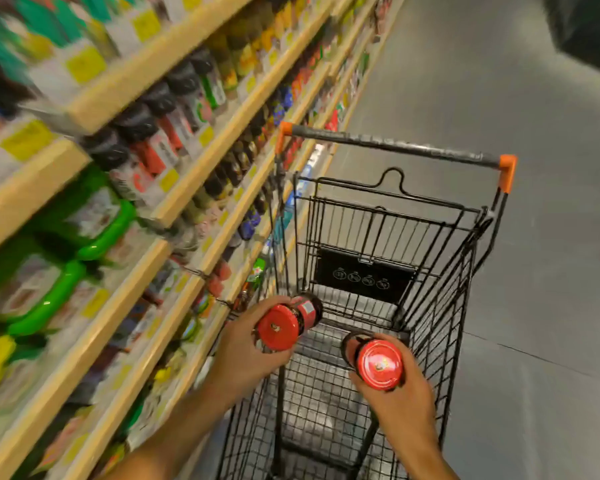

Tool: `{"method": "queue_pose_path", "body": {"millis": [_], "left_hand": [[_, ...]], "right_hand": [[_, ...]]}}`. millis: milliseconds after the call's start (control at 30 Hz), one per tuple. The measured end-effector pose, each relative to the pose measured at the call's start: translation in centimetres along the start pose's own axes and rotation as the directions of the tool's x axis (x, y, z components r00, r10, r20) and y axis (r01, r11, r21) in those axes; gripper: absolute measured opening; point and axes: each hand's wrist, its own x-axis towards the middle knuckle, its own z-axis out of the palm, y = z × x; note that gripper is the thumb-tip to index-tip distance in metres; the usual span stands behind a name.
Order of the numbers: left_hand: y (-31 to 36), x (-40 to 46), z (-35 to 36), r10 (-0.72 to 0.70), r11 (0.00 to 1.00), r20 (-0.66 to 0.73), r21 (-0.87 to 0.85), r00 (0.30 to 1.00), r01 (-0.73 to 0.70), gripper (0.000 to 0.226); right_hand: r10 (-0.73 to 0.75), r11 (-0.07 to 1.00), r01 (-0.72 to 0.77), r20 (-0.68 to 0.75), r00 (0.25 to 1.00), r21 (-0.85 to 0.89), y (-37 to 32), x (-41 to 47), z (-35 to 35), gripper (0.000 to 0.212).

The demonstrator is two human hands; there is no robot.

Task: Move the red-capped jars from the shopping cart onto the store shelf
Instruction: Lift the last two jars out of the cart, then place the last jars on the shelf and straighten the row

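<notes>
Two red-capped jars are lifted over the shopping cart (pixel 440 258): the left hand (pixel 243 355) grips one jar (pixel 286 323), the right hand (pixel 400 400) grips the other jar (pixel 374 362). Next, I judge, comes a swing left to find a gap on the store shelf (pixel 194 289).

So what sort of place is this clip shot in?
Almost certainly a grocery store aisle: wooden shelves stocked with bottles and yellow price tags, a black wire shopping cart, and a red-capped jar in each hand.
</notes>
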Motion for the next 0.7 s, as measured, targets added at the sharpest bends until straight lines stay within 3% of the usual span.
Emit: {"method": "queue_pose_path", "body": {"millis": [300, 500, 700], "left_hand": [[9.3, -9.9, -8.9, 0.07, 0.997, -0.208, -0.012, 0.976, -0.075, 0.066], [12.9, -16.2, -11.2, -0.019, 0.989, -0.294, -0.143, 0.956, -0.024, 0.068], [16.5, -22.2, -11.4, -0.028, 0.999, -0.466, -0.038, 0.884, 0.012, 0.072]], "right_hand": [[-0.211, 0.974, 0.219, 0.131, 0.969, -0.05, -10.8, -8.2, -2.6, 0.087], [-0.355, 0.923, 0.38, 0.253, 0.9, -0.058, -15.3, -10.7, -3.5, 0.082], [-0.427, 0.88, 0.474, 0.399, 0.811, -0.023, -18.1, -12.2, -3.9, 0.077]]}}
